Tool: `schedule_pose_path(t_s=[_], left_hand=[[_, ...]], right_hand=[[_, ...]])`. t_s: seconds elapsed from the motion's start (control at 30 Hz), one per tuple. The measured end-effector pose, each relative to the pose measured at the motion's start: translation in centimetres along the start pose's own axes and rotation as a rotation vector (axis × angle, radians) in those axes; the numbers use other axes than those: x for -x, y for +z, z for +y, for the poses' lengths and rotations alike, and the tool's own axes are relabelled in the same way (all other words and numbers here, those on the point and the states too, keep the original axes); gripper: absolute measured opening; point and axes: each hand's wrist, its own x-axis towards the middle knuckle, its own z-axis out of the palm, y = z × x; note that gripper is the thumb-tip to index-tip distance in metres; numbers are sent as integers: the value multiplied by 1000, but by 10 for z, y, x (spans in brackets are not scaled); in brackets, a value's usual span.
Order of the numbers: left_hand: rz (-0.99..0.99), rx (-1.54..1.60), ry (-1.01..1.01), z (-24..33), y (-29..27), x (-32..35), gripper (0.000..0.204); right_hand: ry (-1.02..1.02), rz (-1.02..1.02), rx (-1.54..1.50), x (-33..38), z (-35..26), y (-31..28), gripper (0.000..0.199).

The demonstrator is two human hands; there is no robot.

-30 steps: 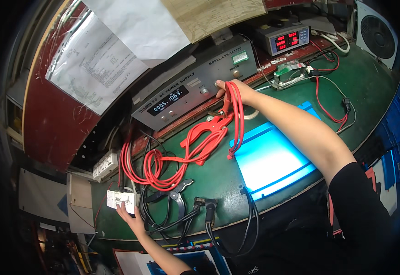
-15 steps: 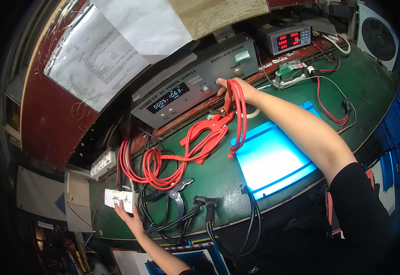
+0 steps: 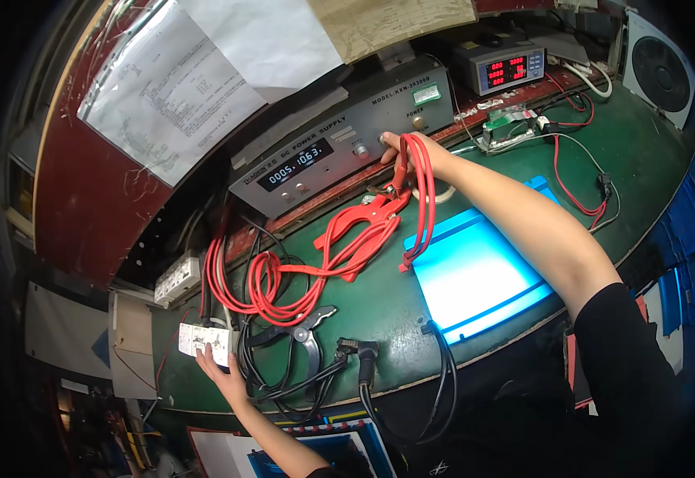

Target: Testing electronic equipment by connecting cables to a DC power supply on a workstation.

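My right hand (image 3: 411,156) reaches to the front panel of a grey power supply (image 3: 347,143), its thumb and finger closed at a small knob. Red cables (image 3: 425,199) loop at that hand and hang below it; whether the fingers also grip them is hidden. They run to a red clamp (image 3: 359,227) on the green bench. At the near left, my left hand (image 3: 222,374) lies with fingers apart on the edge of a white socket block (image 3: 204,342). Beside it are a black clamp (image 3: 306,338) and black cables.
Under my right forearm lies a bright blue panel (image 3: 475,279). A black connector (image 3: 366,358) sits near the bench's front edge. Behind stand a meter with red digits (image 3: 507,72), a small circuit board (image 3: 507,131) and a fan (image 3: 659,68). Papers (image 3: 172,88) hang above the power supply.
The whole view has shifted slightly. Both hands keep to the same places, the right at the knob and the left on the white socket block.
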Motion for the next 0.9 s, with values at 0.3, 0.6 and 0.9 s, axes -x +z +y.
schedule_pose_path(t_s=[0.3, 0.6, 0.9], left_hand=[[6, 3, -1, 1, 0, -1, 58], [-5, 33, -9, -2, 1, -2, 60], [5, 45, 7, -4, 3, -2, 59]], right_hand=[[-19, -4, -29, -6, 9, -5, 69], [-72, 34, -18, -11, 15, -5, 65], [-45, 32, -35, -6, 9, -4, 58]])
